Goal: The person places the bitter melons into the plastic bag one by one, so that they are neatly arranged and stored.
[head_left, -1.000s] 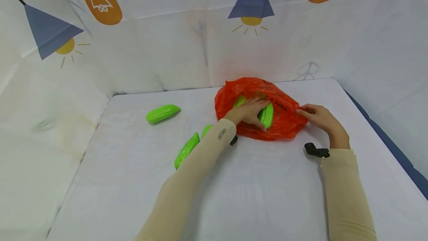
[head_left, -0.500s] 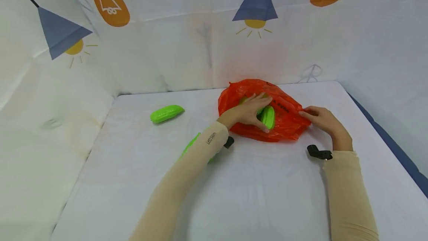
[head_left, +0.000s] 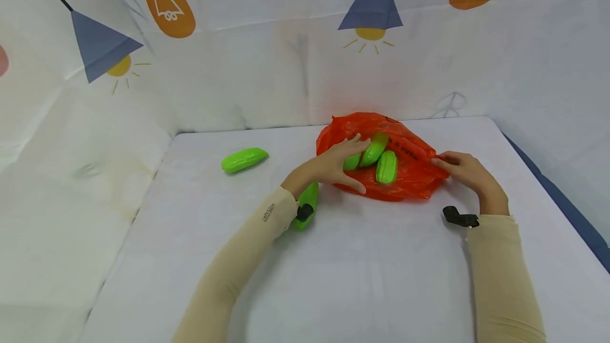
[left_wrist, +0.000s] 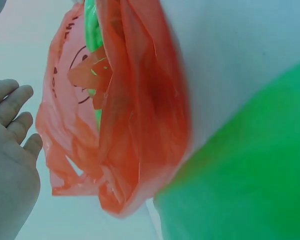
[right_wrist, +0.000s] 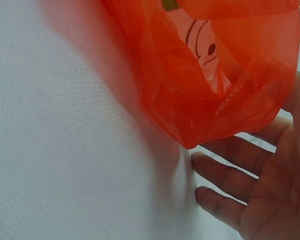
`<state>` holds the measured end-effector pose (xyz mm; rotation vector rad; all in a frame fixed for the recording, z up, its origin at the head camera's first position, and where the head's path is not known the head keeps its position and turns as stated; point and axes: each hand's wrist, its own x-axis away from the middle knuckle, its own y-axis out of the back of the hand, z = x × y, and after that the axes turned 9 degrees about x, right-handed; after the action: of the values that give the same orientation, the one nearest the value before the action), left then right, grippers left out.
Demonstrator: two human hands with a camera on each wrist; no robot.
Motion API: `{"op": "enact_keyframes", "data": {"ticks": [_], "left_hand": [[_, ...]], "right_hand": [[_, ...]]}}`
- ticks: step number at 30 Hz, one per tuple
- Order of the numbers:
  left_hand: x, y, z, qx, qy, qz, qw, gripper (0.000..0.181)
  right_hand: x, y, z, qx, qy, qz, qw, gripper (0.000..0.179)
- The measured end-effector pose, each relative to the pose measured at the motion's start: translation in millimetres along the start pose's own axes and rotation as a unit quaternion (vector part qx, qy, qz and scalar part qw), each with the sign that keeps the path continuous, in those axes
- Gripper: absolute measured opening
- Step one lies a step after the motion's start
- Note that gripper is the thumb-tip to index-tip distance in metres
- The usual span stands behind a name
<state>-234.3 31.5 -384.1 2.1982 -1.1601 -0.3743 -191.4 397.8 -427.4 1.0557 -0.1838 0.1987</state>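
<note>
A red plastic bag (head_left: pixel 419 173) with black print lies at the back of the table, its mouth facing the person. Inside it are several bright green, cucumber-shaped toy vegetables (head_left: pixel 386 167). My left hand (head_left: pixel 335 165) hovers at the bag's left side, fingers spread and holding nothing; the left wrist view shows this hand (left_wrist: pixel 12 145) apart from the bag. With thumb and index finger, my right hand (head_left: pixel 469 176) pinches the bag's right edge. Its other fingers extend below the bag (right_wrist: pixel 215 110) in the right wrist view. Another green vegetable (head_left: pixel 312 195) lies partly hidden behind the left wrist.
One more green vegetable (head_left: pixel 244 160) lies alone on the white-covered table (head_left: pixel 362 279), left of the bag. Behind the table hangs a white cloth (head_left: pixel 267 78) with printed lamps and bulbs. A black wrist camera (head_left: pixel 459 217) sits at each wrist.
My left hand has drawn back leftward out of the bag's mouth, uncovering the green vegetables inside. The right hand keeps its pinch on the bag edge. The head view has shifted slightly.
</note>
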Motion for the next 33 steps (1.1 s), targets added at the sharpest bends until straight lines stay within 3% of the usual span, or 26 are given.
{"op": "enact_keyframes", "data": {"ticks": [10, 21, 27, 33], "left_hand": [[29.7, -4.7, 10.8, 0.037, -0.016, -0.026, 0.9988, 0.108], [89.7, 0.5, 38.1, 0.029, 0.017, -0.083, 0.996, 0.111], [107.6, -1.2, 55.7, 0.037, 0.042, -0.066, 0.9963, 0.115], [111.5, -3.1, 72.1, 0.061, 0.055, -0.042, 0.9958, 0.118]], "right_hand": [[0.8, 5.3, -3.8, 0.001, -0.007, 0.003, 1.0, 0.075], [-2.7, 2.8, 1.4, 0.0, -0.01, 0.006, 0.9999, 0.076], [-3.1, 2.5, 1.6, 0.002, -0.011, 0.005, 0.9999, 0.074], [-2.3, 1.4, 1.5, 0.004, -0.018, 0.009, 0.9998, 0.074]]}}
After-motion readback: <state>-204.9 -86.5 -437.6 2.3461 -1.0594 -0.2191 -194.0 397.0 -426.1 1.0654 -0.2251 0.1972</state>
